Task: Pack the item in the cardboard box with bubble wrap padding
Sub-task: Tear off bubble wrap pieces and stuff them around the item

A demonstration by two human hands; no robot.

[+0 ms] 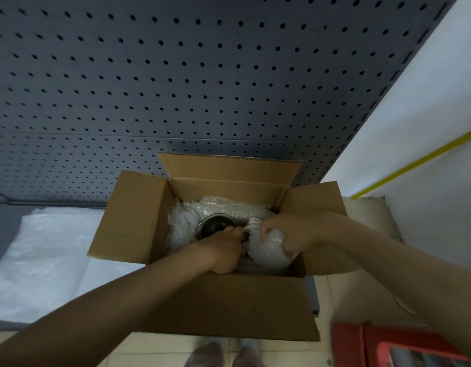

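Counts, head view
One cardboard box (pixel 139 221), one dark round item (pixel 213 226), two hands, one red crate (pixel 361 345) lower right.

Grey pegboard (pixel 176 75) bkgd, white wall (pixel 427 115) rt, beige tile floor (pixel 361 300)

Both forearms are bare from the frame's edge to the wrist, with no sleeve, watch or ring to be seen on the left hand (pixel 223 250) or the right hand (pixel 290 234). Below the box (pixel 229 308), two feet (pixel 226 353) show, blurred, in pale, greyish footwear.
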